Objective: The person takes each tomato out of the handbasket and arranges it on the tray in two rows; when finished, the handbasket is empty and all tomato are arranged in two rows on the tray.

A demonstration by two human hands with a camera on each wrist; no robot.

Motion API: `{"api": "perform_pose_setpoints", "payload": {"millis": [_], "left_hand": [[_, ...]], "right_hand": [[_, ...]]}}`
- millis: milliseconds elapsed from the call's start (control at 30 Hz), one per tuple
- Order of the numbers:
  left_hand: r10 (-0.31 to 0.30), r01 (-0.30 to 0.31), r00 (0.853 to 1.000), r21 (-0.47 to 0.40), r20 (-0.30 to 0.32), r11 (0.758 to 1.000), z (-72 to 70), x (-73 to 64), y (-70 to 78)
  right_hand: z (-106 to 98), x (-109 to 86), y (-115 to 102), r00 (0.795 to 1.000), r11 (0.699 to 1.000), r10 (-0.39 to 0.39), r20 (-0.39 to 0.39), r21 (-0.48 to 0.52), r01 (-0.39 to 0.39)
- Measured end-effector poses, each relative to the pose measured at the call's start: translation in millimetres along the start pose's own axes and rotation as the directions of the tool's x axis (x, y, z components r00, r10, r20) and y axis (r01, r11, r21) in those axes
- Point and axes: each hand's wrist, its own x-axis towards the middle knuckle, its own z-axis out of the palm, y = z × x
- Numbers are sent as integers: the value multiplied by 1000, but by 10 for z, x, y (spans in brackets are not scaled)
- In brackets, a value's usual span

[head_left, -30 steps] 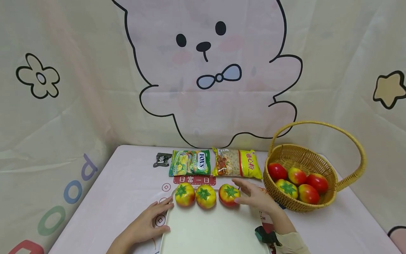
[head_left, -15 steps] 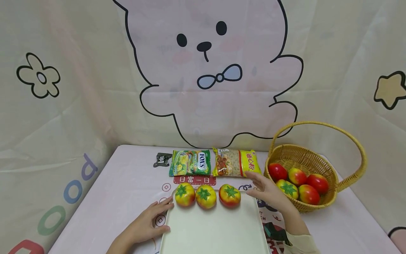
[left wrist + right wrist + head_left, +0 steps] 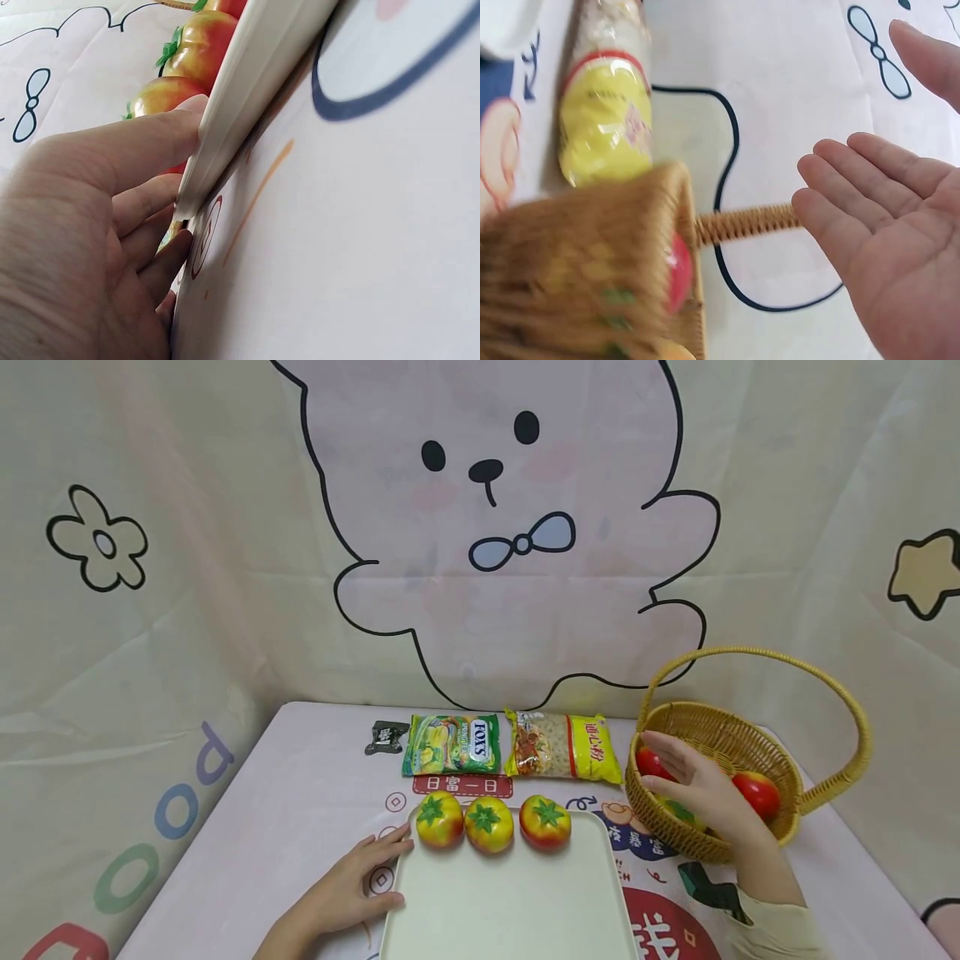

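My left hand (image 3: 345, 885) rests against the left edge of a cream tray (image 3: 510, 902). In the left wrist view its fingers and thumb touch the tray's rim (image 3: 232, 112). Along the tray's back edge sit three red-and-yellow toy fruits with green leafy tops: a left one (image 3: 440, 831), a middle one (image 3: 489, 837) and a right one (image 3: 545, 831). My right hand (image 3: 708, 789) is over the wicker basket (image 3: 656, 818), fingers extended and holding nothing. It hides part of the basket's fruit; a red fruit (image 3: 757, 795) shows beside it.
Behind the tray lie a small black packet (image 3: 386, 737), a green FOX'S bag (image 3: 452, 745) and a yellow pasta bag (image 3: 564, 746). The basket's tall handle (image 3: 840, 702) arches above its opening. A printed cloth wall (image 3: 300, 610) stands behind the table.
My right hand has left the rightmost toy fruit on the tray and moved right, over the basket. The left hand and the three fruits on the tray stay where they were.
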Motion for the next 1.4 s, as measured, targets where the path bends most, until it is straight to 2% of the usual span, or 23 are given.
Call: {"api": "perform_pose_setpoints", "payload": {"millis": [167, 333, 500, 700, 833, 1033, 1133, 1200, 1233, 1267, 1400], "left_hand": [[-6, 6, 1000, -7, 2, 1000, 0, 2, 8], [-13, 13, 1000, -4, 4, 1000, 9, -2, -5], [-3, 3, 1000, 10, -1, 1000, 11, -8, -10], [17, -17, 1000, 49, 2, 999, 25, 3, -23], [16, -16, 1000, 49, 6, 999, 25, 3, -29], [22, -22, 1000, 39, 8, 999, 21, 5, -31], [34, -34, 999, 40, 4, 999, 15, 7, -27], [42, -42, 999, 41, 4, 998, 14, 6, -27], [41, -41, 999, 40, 5, 998, 12, 5, -26], [40, -41, 999, 42, 6, 998, 12, 4, -25], [34, -34, 999, 41, 6, 999, 10, -1, -22]], "right_hand": [[-329, 32, 40, 1000, 995, 7, -15, -99, -8], [-586, 114, 135, 998, 989, 50, 25, -140, -46], [-716, 208, 259, 992, 984, 103, 73, -157, -90], [-767, 303, 442, 978, 977, 168, 122, -152, -149], [-777, 363, 552, 961, 961, 232, 151, -188, -202], [-794, 434, 663, 928, 943, 293, 232, -232, -240], [-805, 450, 719, 882, 920, 372, 288, -243, -309], [-804, 457, 751, 854, 904, 409, 323, -269, -331], [-802, 464, 766, 846, 903, 411, 339, -282, -325], [-797, 475, 782, 842, 901, 410, 350, -298, -315], [-776, 531, 809, 858, 905, 361, 366, -357, -229]]}}
